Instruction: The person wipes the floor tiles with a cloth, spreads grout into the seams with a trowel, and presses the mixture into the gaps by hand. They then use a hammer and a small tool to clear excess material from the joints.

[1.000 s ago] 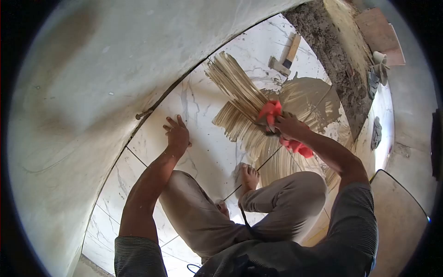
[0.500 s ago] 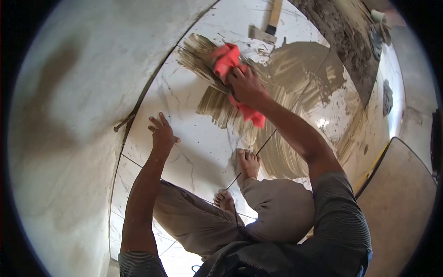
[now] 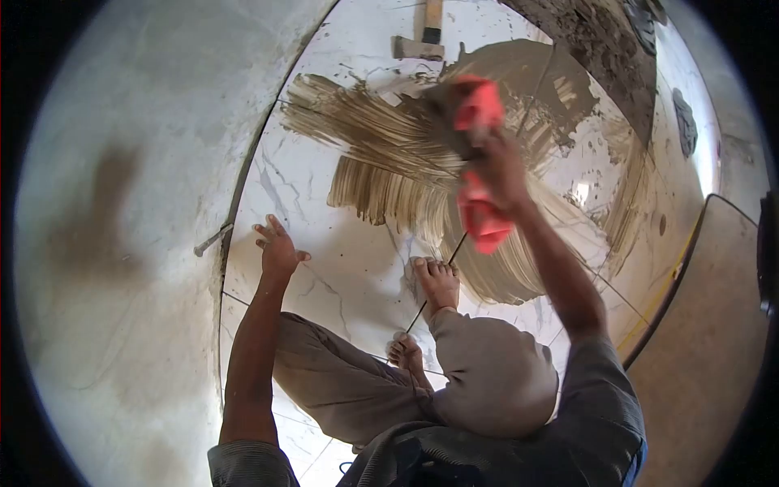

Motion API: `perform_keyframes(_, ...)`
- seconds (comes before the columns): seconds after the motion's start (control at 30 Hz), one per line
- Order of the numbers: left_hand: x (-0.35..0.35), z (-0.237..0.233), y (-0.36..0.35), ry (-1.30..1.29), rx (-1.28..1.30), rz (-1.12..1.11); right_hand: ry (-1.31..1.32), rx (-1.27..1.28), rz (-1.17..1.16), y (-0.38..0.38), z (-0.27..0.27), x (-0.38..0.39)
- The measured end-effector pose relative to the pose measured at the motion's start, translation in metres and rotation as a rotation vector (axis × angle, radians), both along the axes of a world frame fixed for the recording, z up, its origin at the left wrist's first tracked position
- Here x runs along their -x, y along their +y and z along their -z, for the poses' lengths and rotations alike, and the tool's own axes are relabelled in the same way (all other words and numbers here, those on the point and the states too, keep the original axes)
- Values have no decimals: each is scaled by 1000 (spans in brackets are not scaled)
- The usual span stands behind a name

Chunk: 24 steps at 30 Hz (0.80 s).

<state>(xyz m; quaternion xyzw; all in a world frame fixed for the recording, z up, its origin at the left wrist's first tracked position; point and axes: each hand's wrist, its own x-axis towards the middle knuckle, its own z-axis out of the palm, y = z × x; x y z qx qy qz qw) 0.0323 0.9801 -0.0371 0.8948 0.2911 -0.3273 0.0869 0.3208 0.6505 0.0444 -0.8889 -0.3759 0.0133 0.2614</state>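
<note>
My right hand [image 3: 501,166] is closed round a bunched red cloth [image 3: 485,219], which is blurred by motion. The cloth is over wet grey-brown slurry [image 3: 389,130] smeared in streaks across the white marbled floor tiles [image 3: 284,174]. A dark patch shows on the cloth's left side, too blurred to make out. My left hand [image 3: 277,250] rests on the tiles near the wall, fingers spread, with nothing in it.
A hammer-like tool [image 3: 418,49] with a wooden handle lies at the far end. A large nail [image 3: 213,241] sits at the foot of the left wall [image 3: 105,268]. My bare feet [image 3: 439,284] are on the tiles. A dark rag-like lump [image 3: 684,122] lies at far right.
My right hand has swept the red cloth to the right, leaving fresh streaks in the slurry on the left. My left hand stays on the tiles. The view has shifted slightly.
</note>
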Motion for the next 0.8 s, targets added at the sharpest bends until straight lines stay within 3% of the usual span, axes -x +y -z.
perform_keyframes(0.1, -8, -15, -6, 6, 48, -127, 93, 17, -90, 66, 15, 50)
perform_keyframes(0.13, 3, 4, 1, -27, 13, -56, 92, 178, -93, 86, 34, 66)
perform_keyframes(0.17, 0, -1, -2, -31, 15, -39, 60, 175, -127, 99, 46, 77)
perform_keyframes(0.3, 1, -11, -8, -17, 15, -106, -63, 217, -169, 91, 72, 59)
perform_keyframes(0.4, -6, -18, -9, -15, 35, -146, 47, 291, -82, 59, 68, -18)
perform_keyframes(0.47, 3, -8, -6, -47, -36, -3, -133, 394, 221, 37, 71, -76)
perform_keyframes(0.53, 2, -6, -4, -43, -85, 28, -219, 343, 199, -12, 105, -149)
perform_keyframes(0.63, -4, -10, -9, -5, -110, 28, -190, 214, 153, -46, 95, -198)
perform_keyframes(0.7, -5, -17, -10, 37, -90, 19, -288, -97, 196, -55, 78, -182)
perform_keyframes(0.73, -8, -20, -11, 41, -47, -25, -353, -189, 93, -57, 73, -167)
perform_keyframes(0.8, -7, -15, -10, 40, -3, -52, -205, 199, 245, -30, 12, -91)
